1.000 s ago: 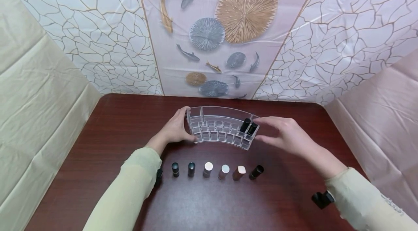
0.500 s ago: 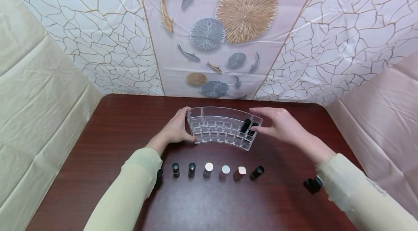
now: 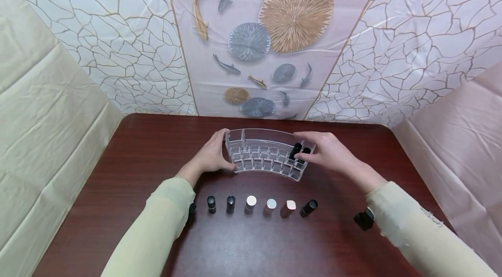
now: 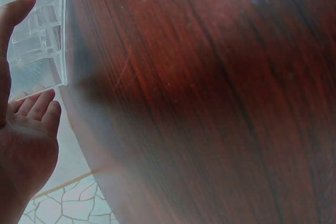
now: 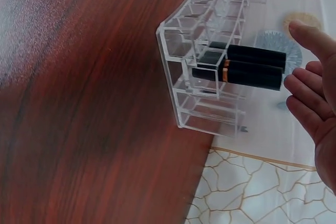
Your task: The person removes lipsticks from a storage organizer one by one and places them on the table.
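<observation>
A clear curved lipstick organizer point(image 3: 262, 148) stands on the table. My left hand point(image 3: 211, 153) holds its left end, thumb at the front and fingers behind; the left wrist view shows the thumb point(image 4: 21, 9) over the compartments. Two black lipsticks stand in slots at the right end, the left one point(image 3: 295, 150) beside the right one point(image 5: 254, 74), which has a gold band. Above their tops hovers my right hand point(image 3: 327, 148), thumb and fingers spread apart. In the right wrist view its fingertips come close to the lipstick tops, with nothing between them.
Several lipsticks stand in a row before the organizer: two dark ones, a white-topped one point(image 3: 250, 204), a pale blue-topped one point(image 3: 269, 207), a square pink-topped one point(image 3: 288, 208) and a black one point(image 3: 309, 207). A patterned cloth wall point(image 3: 251, 94) rises behind the table.
My right hand has moved left, from the organizer's right end to over the black lipsticks. The left hand keeps its hold, and the organizer shows little movement.
</observation>
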Available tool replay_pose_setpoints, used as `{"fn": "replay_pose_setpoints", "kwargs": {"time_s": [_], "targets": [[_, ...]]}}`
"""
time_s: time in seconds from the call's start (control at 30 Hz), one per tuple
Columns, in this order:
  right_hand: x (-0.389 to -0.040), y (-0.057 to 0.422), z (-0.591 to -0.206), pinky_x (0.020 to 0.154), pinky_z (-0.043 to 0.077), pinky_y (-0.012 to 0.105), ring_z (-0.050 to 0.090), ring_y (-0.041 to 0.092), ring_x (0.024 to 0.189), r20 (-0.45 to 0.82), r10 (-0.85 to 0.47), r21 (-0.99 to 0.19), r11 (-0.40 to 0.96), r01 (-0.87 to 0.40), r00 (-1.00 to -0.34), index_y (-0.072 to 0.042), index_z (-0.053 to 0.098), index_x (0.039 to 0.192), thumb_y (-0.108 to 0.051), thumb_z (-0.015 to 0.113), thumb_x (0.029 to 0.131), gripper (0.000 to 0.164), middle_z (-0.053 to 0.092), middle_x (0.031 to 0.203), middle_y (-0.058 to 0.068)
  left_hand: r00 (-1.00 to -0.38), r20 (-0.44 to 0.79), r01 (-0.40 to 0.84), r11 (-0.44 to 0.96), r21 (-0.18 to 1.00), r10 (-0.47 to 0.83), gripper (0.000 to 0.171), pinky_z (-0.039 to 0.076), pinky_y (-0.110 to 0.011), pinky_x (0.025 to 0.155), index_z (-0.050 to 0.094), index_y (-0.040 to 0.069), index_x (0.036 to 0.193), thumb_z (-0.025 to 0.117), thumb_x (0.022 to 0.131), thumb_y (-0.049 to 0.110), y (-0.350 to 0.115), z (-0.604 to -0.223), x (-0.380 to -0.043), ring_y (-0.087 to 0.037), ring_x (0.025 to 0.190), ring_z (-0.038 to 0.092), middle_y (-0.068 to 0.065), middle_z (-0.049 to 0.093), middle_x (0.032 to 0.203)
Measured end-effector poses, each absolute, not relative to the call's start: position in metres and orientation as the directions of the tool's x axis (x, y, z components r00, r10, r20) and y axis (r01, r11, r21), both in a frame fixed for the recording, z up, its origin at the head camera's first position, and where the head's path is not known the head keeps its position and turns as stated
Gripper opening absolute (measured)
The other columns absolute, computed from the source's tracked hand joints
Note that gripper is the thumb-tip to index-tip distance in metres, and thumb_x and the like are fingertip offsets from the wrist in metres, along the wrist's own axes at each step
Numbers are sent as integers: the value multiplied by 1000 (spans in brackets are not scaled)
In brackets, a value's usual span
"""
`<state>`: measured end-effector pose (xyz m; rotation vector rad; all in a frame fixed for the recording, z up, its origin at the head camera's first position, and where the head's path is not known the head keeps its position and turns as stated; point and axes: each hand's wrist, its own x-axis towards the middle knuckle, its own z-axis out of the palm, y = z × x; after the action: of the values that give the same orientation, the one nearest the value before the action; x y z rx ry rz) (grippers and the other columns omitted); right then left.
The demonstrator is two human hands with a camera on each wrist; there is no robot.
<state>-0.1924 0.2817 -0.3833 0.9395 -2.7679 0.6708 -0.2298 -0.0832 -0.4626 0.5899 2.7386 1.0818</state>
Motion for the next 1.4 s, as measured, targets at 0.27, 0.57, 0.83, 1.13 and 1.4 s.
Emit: {"fn": "replay_pose_setpoints", "kwargs": {"time_s": [0.27,0.57,0.83,1.13,1.4], "targets": [[-197,279,-394,83,63,49,78,33,100,292,-531,-377,700,-606,-795,0,73,131,-13,89,88,48,77,122,16,-913,12,307,668,678,408,121,39,-51,122,27,1,161,101,69,31,-83,-464,-231,-38,146,45,-23,42,157],[-199,276,-398,87,63,51,78,33,104,274,-490,-414,716,-562,-827,-1,76,127,-10,85,91,38,78,121,15,-913,1,301,670,679,408,122,37,-50,124,27,2,161,102,69,32,-82,-461,-231,-36,147,44,-22,40,159],[-200,276,-401,84,63,50,77,35,103,272,-499,-426,705,-568,-823,-3,76,126,-5,79,96,30,78,120,14,-912,12,307,663,682,409,122,38,-51,123,28,2,161,102,69,33,-83,-464,-232,-37,146,46,-23,42,157],[-201,274,-401,86,63,49,78,35,100,262,-510,-431,698,-572,-820,-4,77,126,-3,77,97,29,78,121,15,-914,12,303,661,686,407,122,39,-50,123,29,3,160,102,68,32,-84,-465,-232,-36,145,46,-21,44,156],[-202,274,-393,83,65,46,79,30,98,299,-525,-434,669,-604,-797,-4,78,122,-2,79,94,28,80,115,12,-915,11,301,666,682,403,121,39,-50,122,29,3,160,102,68,32,-84,-466,-233,-36,145,47,-21,43,157]]}}
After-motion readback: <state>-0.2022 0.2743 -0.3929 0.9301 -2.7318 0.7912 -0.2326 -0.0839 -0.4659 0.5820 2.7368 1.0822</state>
